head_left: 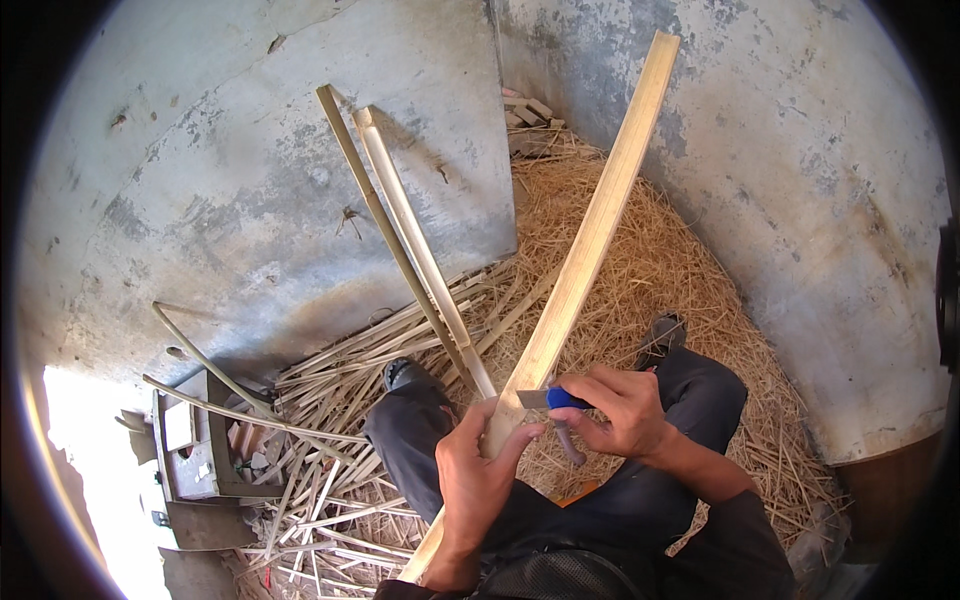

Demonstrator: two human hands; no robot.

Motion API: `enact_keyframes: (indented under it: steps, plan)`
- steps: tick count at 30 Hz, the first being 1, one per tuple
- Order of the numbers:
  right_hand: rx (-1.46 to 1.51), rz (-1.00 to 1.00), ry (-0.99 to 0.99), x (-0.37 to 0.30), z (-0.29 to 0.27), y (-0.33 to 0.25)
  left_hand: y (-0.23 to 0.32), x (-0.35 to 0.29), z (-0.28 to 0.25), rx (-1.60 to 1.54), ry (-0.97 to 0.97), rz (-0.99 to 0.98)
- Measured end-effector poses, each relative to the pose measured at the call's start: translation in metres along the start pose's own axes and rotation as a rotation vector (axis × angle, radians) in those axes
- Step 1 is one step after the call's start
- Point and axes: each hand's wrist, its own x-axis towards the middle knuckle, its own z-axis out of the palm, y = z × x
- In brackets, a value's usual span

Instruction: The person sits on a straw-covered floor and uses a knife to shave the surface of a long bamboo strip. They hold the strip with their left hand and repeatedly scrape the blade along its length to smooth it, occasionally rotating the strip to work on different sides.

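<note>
A long, pale yellow split bamboo slat (590, 235) slants from low between my legs up to the far right. My left hand (470, 475) is wrapped round its lower part, with the thumb on the near side. In my right hand (630, 412) is a knife (568, 398) with a blue handle. Its short, flat blade points left and lies at the slat's right edge, just above my left hand. From this view I cannot tell how deep the blade sits. A curved grey-brown piece (570, 442), not clear in kind, hangs below my right hand.
Two bamboo lengths (400, 215) lean on the worn wall (270, 170) ahead. Thin strips (320, 385) pile up at the left, beside an open wooden box (195, 450) with scraps. Curly shavings (670, 250) cover the floor ahead and right. My shoes (662, 335) rest among them.
</note>
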Motion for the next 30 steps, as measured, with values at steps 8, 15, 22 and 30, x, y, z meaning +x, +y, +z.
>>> enact_keyframes:
  steps: [8,15,22,30]
  plan:
    - [-0.063,-0.031,0.05,-0.001,0.006,-0.003,0.007,0.001,0.007,0.099,0.101,0.099]
    - [-0.114,-0.029,0.077,-0.003,0.006,-0.002,0.008,0.002,0.01,0.102,0.097,0.095]
    - [-0.149,-0.04,0.082,-0.003,0.003,0.0,0.006,0.002,0.012,0.087,0.112,0.113]
    - [-0.249,0.024,0.217,-0.005,0.0,0.016,0.002,-0.003,0.008,0.138,0.115,0.122]
